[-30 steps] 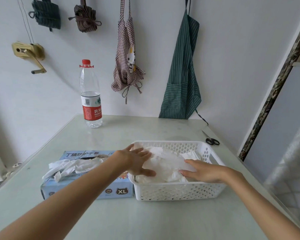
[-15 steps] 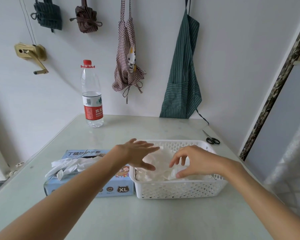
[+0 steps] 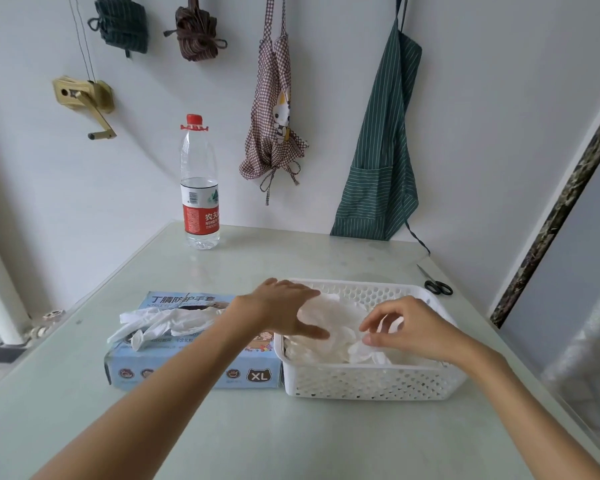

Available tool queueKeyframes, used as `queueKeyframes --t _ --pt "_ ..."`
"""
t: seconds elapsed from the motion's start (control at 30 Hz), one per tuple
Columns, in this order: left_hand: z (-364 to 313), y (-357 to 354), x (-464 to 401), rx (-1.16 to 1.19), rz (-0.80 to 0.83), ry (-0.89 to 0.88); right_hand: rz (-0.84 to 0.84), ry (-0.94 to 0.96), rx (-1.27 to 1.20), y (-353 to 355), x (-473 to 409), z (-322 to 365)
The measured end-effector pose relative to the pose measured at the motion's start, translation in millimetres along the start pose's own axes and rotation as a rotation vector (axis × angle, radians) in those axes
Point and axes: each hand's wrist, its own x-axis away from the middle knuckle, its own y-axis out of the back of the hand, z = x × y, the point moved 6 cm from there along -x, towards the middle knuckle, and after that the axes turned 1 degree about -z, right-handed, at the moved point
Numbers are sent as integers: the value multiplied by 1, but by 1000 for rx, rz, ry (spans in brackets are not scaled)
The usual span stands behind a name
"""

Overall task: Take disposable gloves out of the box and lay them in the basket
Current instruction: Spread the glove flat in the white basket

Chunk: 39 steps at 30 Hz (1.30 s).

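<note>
- Pale green table (image 3: 222, 427) against a white wall, person's two bare arms reaching in from the near edge.
- Left hand (image 3: 284, 311) hovers over the left end of the basket (image 3: 371, 382), fingers spread loose and flat, holding nothing; thumb tip just above the white pile.
- Right hand (image 3: 409, 329) over the basket's middle-right, fingers curled, thumb and forefinger close together at a fold of glove; can't tell if it actually pinches it or only touches.
- Gloves in basket (image 3: 329, 327): crumpled white heap, fills most of the basket, top about level with the rim.
- Glove box (image 3: 194, 362), light blue, marked XL, lies flat, touching the basket's left wall. More gloves (image 3: 163, 322) spill out of its top opening, draped toward the left.
- Farther out: water bottle (image 3: 200, 188) upright at the back of the table, scissors (image 3: 437, 284) behind the basket near the right edge, two aprons and folded umbrellas hanging on the wall.
- Step, my read: tidying and flattening the gloves just laid in the basket, mid-task, box not empty.
- Next move likely: left hand goes to the box opening and takes the loose gloves; needs a light pinch on one so the thin bunch doesn't drag out together, box may slide.
</note>
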Motion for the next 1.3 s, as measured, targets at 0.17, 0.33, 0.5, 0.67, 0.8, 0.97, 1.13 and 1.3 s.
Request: queueKeyframes --t 0.17,0.33,0.5,0.67,0.8,0.97,1.13,1.3 --pt "38 22 47 334 -276 28 -50 10 -36 -7 -7 7" --pt "136 24 116 375 -288 301 -187 191 -166 -32 -30 72" --pt "184 -1 145 370 -27 439 -156 264 33 -106 -67 133" --pt "186 -14 144 439 63 369 -49 305 -191 -148 -80 156" --pt "192 -4 141 437 -78 329 -49 301 -90 -164 -85 158" --pt "196 5 140 510 -237 323 43 308 101 -168 -83 159" --pt "177 22 131 482 -365 299 -16 239 -28 -130 -76 148" --pt "134 -1 104 346 -141 230 -111 169 148 -105 -75 130"
